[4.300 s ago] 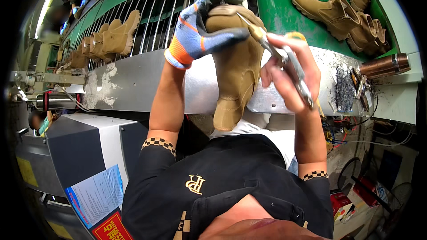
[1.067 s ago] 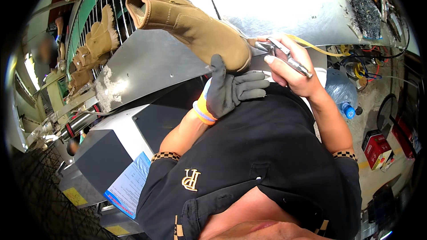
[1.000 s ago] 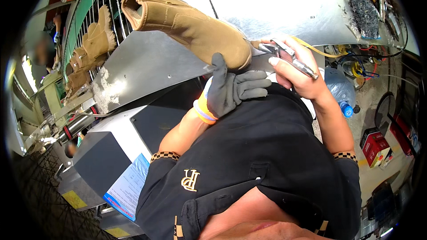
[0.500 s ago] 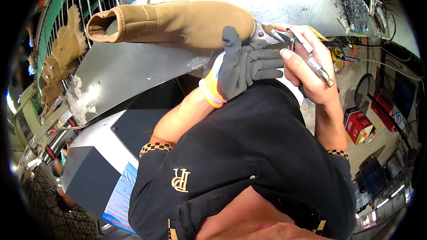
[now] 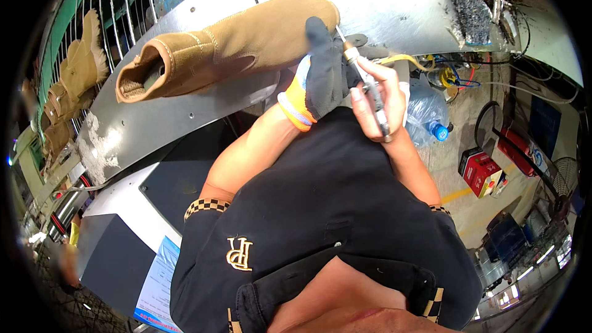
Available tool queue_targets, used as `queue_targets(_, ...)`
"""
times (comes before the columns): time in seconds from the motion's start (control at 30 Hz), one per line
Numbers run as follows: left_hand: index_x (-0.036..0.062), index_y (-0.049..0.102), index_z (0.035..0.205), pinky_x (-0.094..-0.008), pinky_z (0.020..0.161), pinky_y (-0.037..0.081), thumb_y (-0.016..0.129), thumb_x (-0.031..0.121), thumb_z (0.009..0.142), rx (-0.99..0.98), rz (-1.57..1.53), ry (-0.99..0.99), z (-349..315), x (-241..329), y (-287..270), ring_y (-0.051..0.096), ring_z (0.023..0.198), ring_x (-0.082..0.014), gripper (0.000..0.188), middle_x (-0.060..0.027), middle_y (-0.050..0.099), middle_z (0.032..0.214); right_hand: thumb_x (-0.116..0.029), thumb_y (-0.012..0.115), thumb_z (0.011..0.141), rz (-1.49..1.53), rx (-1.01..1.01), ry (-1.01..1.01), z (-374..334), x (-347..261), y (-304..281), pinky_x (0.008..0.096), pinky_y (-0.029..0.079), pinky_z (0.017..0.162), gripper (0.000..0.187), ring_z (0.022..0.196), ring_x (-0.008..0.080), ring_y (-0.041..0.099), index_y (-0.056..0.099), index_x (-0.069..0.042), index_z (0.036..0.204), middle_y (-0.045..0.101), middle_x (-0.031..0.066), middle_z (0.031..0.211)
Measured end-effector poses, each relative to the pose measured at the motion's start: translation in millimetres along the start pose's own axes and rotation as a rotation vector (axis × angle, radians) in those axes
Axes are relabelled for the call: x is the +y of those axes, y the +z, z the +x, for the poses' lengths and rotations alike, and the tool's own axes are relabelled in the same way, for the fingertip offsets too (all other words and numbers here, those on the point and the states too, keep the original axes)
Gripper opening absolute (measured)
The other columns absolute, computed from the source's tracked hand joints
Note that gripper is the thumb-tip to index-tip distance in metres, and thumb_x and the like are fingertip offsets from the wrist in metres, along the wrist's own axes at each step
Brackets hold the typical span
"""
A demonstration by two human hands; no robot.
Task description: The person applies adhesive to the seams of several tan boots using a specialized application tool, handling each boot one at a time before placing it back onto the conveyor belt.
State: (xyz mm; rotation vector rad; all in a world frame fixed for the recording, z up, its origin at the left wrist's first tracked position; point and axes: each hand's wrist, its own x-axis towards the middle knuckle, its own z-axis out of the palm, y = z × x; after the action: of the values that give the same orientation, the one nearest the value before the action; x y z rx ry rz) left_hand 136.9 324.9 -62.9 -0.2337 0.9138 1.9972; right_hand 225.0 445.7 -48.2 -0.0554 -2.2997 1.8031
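Note:
A tan suede boot (image 5: pixel 259 34) lies tilted at the bench, its shaft opening toward the left and its toe toward my hands. My left hand (image 5: pixel 327 74) wears a grey-palmed orange glove. Its thumb overlaps the boot's toe, and the fingers extend to the right, partly hidden behind my other hand. Bare, my right hand (image 5: pixel 383 95) grips a slim metal hand tool (image 5: pixel 370 80) with a brown collar and a thin tip. That tip reaches the toe edge; contact cannot be made out for certain.
The metal bench (image 5: pixel 382 9) curves across the top. Dark debris and small tools (image 5: pixel 472 9) lie at its right end. More tan boots (image 5: pixel 80 61) stand by a wire rack on the left. A clear plastic bottle (image 5: pixel 425 111) and a red box (image 5: pixel 481 172) are at right.
My right hand has moved left with the tool, whose tip now comes to the boot's toe. The boot has tilted, its shaft end lower. The clear bottle has come into view.

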Motion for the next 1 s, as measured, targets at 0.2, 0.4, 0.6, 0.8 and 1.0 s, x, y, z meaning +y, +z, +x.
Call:
queue_targets(0.2,-0.0017,0.048,0.132,-0.0344,0.092,0.047,0.041,0.058,0.094,-0.182,0.368,0.067,-9.8,22.8,3.5,0.059,0.105,-0.0216,0.071,-0.0129,0.06,0.11,-0.004,0.061,0.088,0.576,-0.115,0.21,8.5,2.9,-17.0,0.0302,0.053,0.073,0.046,0.08,0.0183,0.066,0.048,0.005,0.131,0.065,0.0135,0.091)
queue_targets(0.4,0.0,0.047,0.14,-0.0396,0.105,0.042,0.076,0.033,0.08,-0.514,1.283,0.153,-134.2,152.7,-2.5,0.057,0.12,-0.0329,0.074,-0.019,0.061,0.129,-0.012,0.056,0.091,0.523,0.035,0.119,27.8,21.8,-100.6,0.0348,0.053,0.077,0.046,0.084,0.0264,0.067,0.045,0.007,0.132,0.066,0.0193,0.093)
queue_targets(0.6,-0.0019,0.047,0.138,-0.0382,0.106,0.04,0.072,0.012,0.081,0.301,1.66,0.757,-158.6,213.1,-31.0,0.056,0.12,-0.0237,0.063,-0.014,0.058,0.132,-0.016,0.052,0.096,0.309,0.676,0.041,89.0,38.6,-138.5,0.0293,0.053,0.071,0.047,0.075,0.0161,0.065,0.042,0.007,0.135,0.066,0.0104,0.087)
queue_targets(0.8,-0.0021,0.072,0.102,-0.0312,0.078,0.05,0.063,0.01,0.078,0.309,1.5,0.491,-143.0,184.9,-27.2,0.065,0.084,-0.0208,0.028,-0.0112,0.068,0.088,-0.018,0.054,0.095,0.44,0.458,-0.013,91.1,53.2,-119.4,0.0283,0.052,0.071,0.052,0.075,0.0154,0.063,0.04,0.009,0.137,0.064,0.0095,0.088)
queue_targets(1.0,-0.0058,0.064,0.113,-0.0321,0.087,0.049,0.056,0.014,0.093,0.532,1.37,0.817,-88.7,182.9,-19.2,0.064,0.09,-0.0175,0.029,-0.0088,0.069,0.095,-0.018,0.054,0.094,0.454,0.506,-0.024,89.3,60.8,-121.9,0.0299,0.052,0.072,0.054,0.075,0.0152,0.06,0.038,0.011,0.137,0.063,0.0108,0.089)
